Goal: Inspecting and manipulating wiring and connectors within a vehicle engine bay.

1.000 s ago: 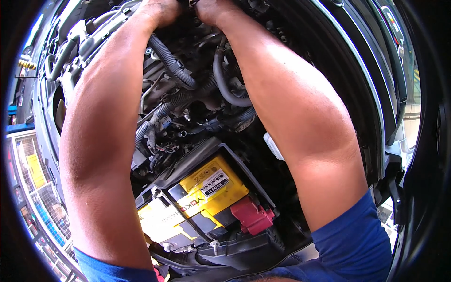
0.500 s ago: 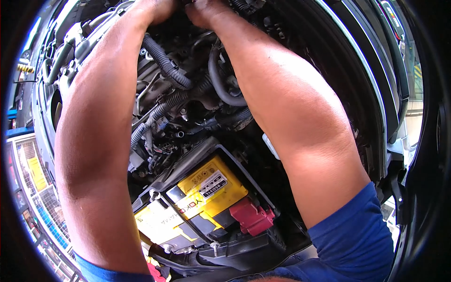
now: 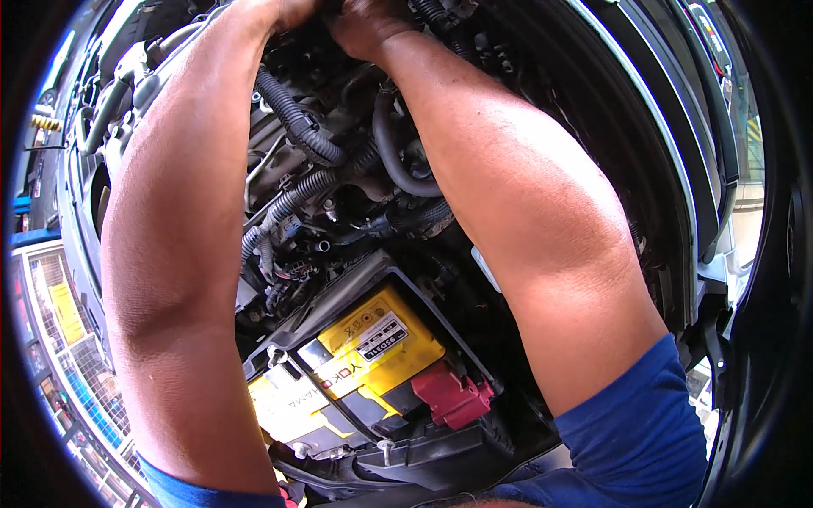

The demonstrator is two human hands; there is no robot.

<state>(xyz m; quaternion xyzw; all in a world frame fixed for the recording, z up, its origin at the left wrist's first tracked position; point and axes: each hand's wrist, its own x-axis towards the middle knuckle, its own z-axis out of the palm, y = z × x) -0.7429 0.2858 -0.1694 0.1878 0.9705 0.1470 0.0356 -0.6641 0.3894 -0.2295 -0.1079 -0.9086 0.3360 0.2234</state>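
Both my arms reach forward over an open engine bay to the top edge of the view. My left hand is cut off by that edge, and its fingers are hidden. Close to its right, my right hand is curled, its fingers bent in over a dark part of the engine. What it grips, if anything, is hidden. Below the hands, a black corrugated hose runs between my forearms. A smooth curved black rubber hose lies beside my right forearm.
A yellow and white car battery sits near me in a black tray, with a red terminal cover at its right corner. A metal hold-down rod stands at its front. The car's body edge curves along the right; wire-mesh shelving stands at the left.
My right hand has shifted slightly down and left, showing more of its back. My left arm has barely moved. The view has shifted a little.
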